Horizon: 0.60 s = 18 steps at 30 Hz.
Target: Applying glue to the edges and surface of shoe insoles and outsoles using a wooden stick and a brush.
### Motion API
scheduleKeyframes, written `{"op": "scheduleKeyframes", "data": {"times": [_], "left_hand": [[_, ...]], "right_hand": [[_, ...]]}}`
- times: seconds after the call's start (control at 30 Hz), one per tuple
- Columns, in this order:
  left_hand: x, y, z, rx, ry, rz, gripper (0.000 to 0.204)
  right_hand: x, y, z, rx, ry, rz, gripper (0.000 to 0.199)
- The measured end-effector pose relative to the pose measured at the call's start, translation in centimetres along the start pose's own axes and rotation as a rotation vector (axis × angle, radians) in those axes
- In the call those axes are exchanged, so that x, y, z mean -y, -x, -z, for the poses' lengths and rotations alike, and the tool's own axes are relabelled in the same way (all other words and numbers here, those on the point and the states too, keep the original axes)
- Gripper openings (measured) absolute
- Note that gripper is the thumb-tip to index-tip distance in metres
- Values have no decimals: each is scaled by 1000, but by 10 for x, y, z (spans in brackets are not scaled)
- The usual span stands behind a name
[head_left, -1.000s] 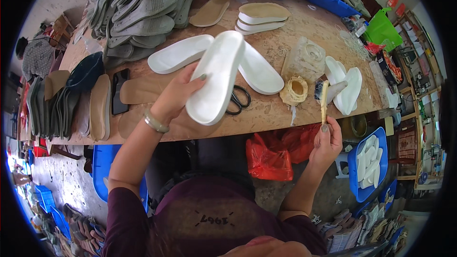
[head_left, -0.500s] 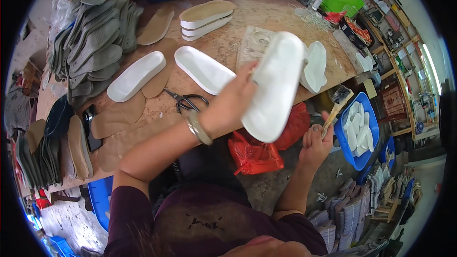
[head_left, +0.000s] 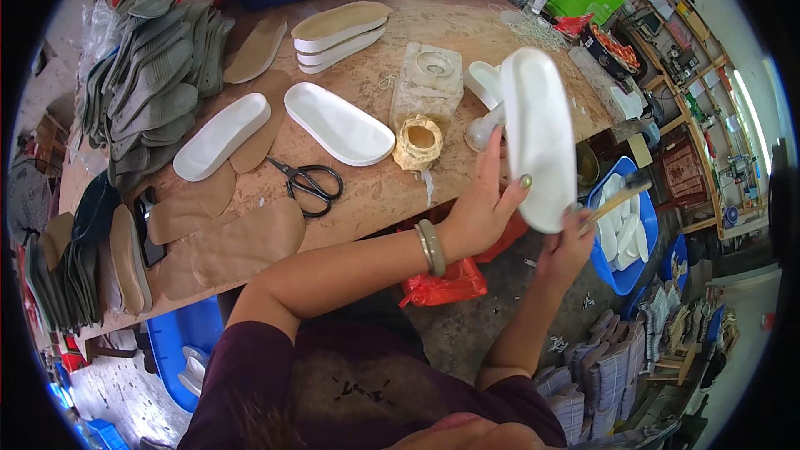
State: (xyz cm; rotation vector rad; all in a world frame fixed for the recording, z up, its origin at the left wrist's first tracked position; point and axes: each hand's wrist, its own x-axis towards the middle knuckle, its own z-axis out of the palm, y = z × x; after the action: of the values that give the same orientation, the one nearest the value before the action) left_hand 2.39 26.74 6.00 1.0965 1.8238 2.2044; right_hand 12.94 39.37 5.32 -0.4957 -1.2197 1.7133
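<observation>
A white shoe sole [head_left: 542, 137] stands nearly upright in front of me, slightly blurred. At its left edge is my left hand [head_left: 479, 217], open, its fingers stretched and its thumb against or just before the sole's side. My right hand [head_left: 568, 252] is closed round the wooden handle of a brush [head_left: 621, 198], whose dark bristles point right. Its fingertips meet the sole's lower end and seem to pinch it. Behind the sole, another white sole [head_left: 483, 83] lies partly hidden. Left of my left hand stands a crusted yellowish pot [head_left: 418, 142].
Two white soles [head_left: 337, 123] [head_left: 221, 137], black scissors [head_left: 307, 185] and tan insoles [head_left: 250, 237] lie on the wooden table [head_left: 367, 208]. Grey soles [head_left: 158, 75] are heaped at left. A blue basin [head_left: 648, 262] of white pieces stands right, below the table's edge.
My left hand has moved right and loosened from the white sole, uncovering the pot. The sole has turned more upright, and my right hand with the brush has come to its lower end.
</observation>
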Motion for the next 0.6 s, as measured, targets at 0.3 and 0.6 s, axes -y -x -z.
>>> {"op": "scheduleKeyframes", "data": {"times": [0.3,0.6], "left_hand": [[20,25,170,-309,-146,501,40],[47,-8,268,-335,-668,702,64]], "right_hand": [[-22,-230,25,346,179,-154,16],[-55,-249,16,403,513,-231,14]]}}
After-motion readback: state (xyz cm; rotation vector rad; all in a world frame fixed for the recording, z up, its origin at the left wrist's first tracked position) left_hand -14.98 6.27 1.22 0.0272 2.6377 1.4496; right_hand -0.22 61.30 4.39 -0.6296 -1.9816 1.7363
